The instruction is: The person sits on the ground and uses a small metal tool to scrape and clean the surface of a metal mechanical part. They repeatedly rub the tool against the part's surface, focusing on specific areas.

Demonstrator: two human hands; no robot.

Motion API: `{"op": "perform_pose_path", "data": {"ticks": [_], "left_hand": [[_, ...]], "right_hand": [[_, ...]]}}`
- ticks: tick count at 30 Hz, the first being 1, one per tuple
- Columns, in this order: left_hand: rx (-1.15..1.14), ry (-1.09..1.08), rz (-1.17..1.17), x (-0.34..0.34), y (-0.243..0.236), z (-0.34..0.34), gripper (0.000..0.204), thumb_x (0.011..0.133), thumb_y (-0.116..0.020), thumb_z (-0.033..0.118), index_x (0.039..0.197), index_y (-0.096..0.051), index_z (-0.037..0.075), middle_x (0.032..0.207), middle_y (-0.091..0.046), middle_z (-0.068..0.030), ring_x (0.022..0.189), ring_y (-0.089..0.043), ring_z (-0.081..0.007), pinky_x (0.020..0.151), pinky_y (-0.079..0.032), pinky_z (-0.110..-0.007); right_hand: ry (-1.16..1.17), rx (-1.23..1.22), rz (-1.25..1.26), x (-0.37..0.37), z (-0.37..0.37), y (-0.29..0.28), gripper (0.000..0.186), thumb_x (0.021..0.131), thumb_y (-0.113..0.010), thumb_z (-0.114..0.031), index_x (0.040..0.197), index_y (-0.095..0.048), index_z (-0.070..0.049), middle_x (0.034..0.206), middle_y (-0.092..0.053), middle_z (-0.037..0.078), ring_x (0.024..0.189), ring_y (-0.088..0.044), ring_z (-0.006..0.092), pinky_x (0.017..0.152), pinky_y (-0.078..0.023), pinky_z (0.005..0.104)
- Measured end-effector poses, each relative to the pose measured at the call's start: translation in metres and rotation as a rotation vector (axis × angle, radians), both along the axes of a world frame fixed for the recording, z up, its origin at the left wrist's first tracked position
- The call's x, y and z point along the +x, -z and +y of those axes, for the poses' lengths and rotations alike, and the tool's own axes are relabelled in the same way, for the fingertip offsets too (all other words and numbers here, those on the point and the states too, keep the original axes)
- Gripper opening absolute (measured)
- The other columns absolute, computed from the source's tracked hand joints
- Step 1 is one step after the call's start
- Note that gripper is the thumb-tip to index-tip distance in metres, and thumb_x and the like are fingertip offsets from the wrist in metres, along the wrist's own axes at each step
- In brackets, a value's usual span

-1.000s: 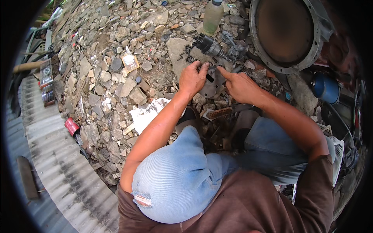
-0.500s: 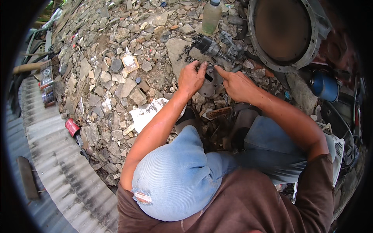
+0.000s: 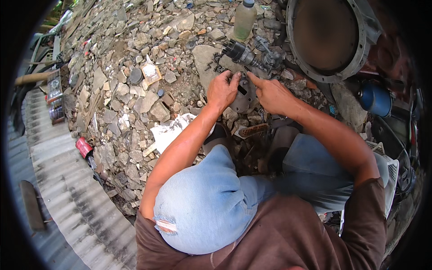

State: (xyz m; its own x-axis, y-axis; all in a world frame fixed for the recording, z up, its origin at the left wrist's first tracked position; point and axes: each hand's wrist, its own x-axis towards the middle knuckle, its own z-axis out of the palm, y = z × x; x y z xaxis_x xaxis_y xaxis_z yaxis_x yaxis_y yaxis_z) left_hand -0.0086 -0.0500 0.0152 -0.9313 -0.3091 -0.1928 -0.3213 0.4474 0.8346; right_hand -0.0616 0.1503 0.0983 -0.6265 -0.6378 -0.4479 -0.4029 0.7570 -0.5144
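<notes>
My left hand (image 3: 223,90) grips a grey metal plate (image 3: 244,101) with holes and a dark slot, its thumb lying along the plate's left side. My right hand (image 3: 272,94) is at the plate's upper right, index finger stretched to its top, the other fingers curled with their tips hidden. Just beyond lie a black-capped cylindrical metal part (image 3: 240,56), a grey metal fitting (image 3: 267,54) and small dark pieces (image 3: 216,60) on and around a flat stone (image 3: 202,67).
Broken rubble surrounds the work. A bottle (image 3: 244,22) stands behind; a round metal housing (image 3: 362,38) and blue canister (image 3: 375,99) are at right. A white cloth (image 3: 168,132) lies near my left forearm. Corrugated sheeting (image 3: 63,189) runs along the left, a plastic crate (image 3: 390,175) sits lower right.
My right index fingertip has moved slightly up and to the left along the top of the plate. My left hand and the plate stay almost in place.
</notes>
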Motion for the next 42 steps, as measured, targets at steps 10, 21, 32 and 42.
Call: {"op": "perform_pose_path", "data": {"ticks": [10,21,32,42], "left_hand": [[0.006,-0.025,0.024,0.006,-0.004,0.006,0.048,0.103,-0.064,0.046,0.094,-0.071,0.0,0.081,-0.071,-0.0257,0.083,-0.069,-0.0489,0.073,-0.051,-0.054],[-0.001,-0.037,0.032,0.005,0.004,0.006,0.046,0.103,-0.065,0.045,0.097,-0.072,0.0,0.081,-0.072,-0.0241,0.08,-0.07,-0.0435,0.072,-0.052,-0.051],[-0.008,-0.055,0.071,0.004,0.002,0.007,0.047,0.102,-0.065,0.047,0.097,-0.072,0.001,0.082,-0.072,-0.0259,0.082,-0.07,-0.0481,0.072,-0.051,-0.054],[0.019,-0.065,0.064,0.004,0.004,0.008,0.046,0.102,-0.064,0.046,0.095,-0.071,0.001,0.081,-0.071,-0.0256,0.08,-0.068,-0.0481,0.071,-0.051,-0.053]], "right_hand": [[0.033,-0.087,0.001,0.007,0.014,0.002,0.061,0.102,-0.05,-0.008,0.163,-0.045,-0.01,0.076,-0.066,0.028,0.068,-0.069,0.0379,0.072,-0.055,0.0466],[0.019,-0.065,0.028,-0.002,-0.004,0.005,0.062,0.098,-0.05,-0.007,0.16,-0.047,-0.005,0.096,-0.069,0.037,0.092,-0.069,0.0528,0.086,-0.053,0.0573],[0.025,-0.017,-0.011,0.0,-0.006,-0.003,0.063,0.1,-0.054,-0.011,0.161,-0.043,-0.001,0.101,-0.072,0.036,0.099,-0.069,0.0553,0.09,-0.054,0.0575],[0.059,-0.05,0.0,0.005,-0.005,-0.006,0.061,0.1,-0.049,-0.009,0.16,-0.045,-0.004,0.095,-0.069,0.037,0.095,-0.069,0.0542,0.086,-0.052,0.0576]]}}
